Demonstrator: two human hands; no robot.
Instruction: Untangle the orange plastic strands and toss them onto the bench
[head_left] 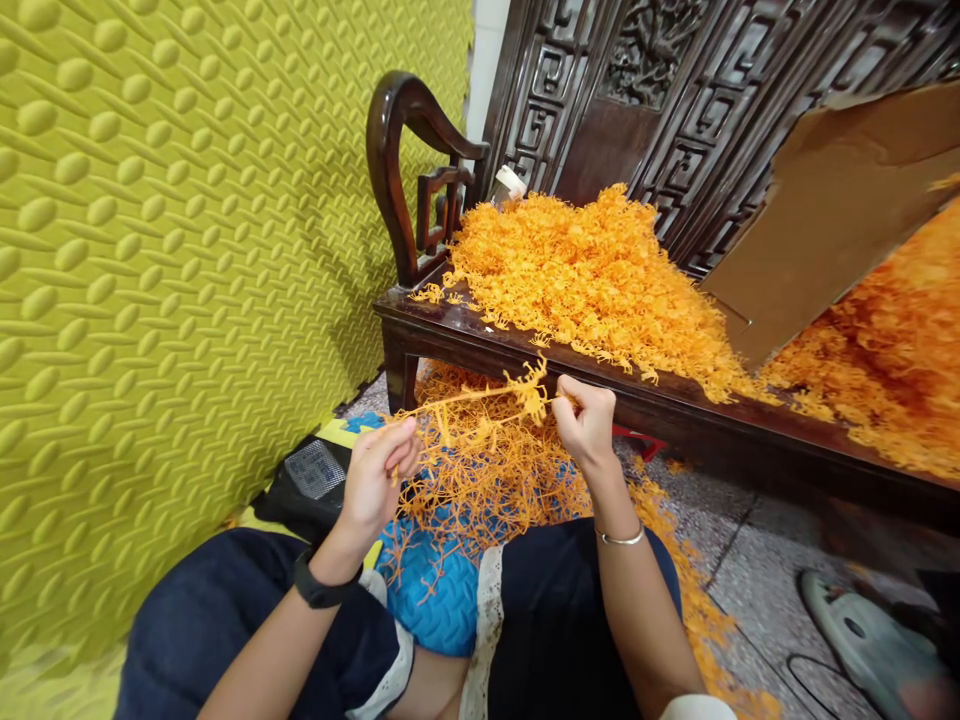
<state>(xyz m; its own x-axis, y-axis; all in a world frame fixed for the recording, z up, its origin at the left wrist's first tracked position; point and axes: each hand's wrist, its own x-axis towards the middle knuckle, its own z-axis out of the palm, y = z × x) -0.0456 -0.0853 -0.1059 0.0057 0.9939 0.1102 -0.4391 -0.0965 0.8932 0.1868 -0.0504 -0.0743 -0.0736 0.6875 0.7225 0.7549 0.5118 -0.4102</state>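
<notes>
My left hand (379, 475) is closed around one end of a thin orange plastic sprue strip (480, 400), held level in front of me. The other end is pinched in my right hand (585, 420), where small orange pieces cluster on the strip. Both hands hover above a loose tangle of stripped orange stems (480, 480) lying on a blue quilted cushion (431, 590) between my knees. A big heap of small orange plastic pieces (592, 270) covers the dark wooden bench (465, 335) just beyond my hands.
A yellow embossed wall panel (187, 250) stands at my left. A cardboard sheet (840, 210) leans on the bench, with more orange pieces (900, 330) to its right. A black object (311, 480) lies by the wall. A grey slipper (862, 630) rests on the tiled floor.
</notes>
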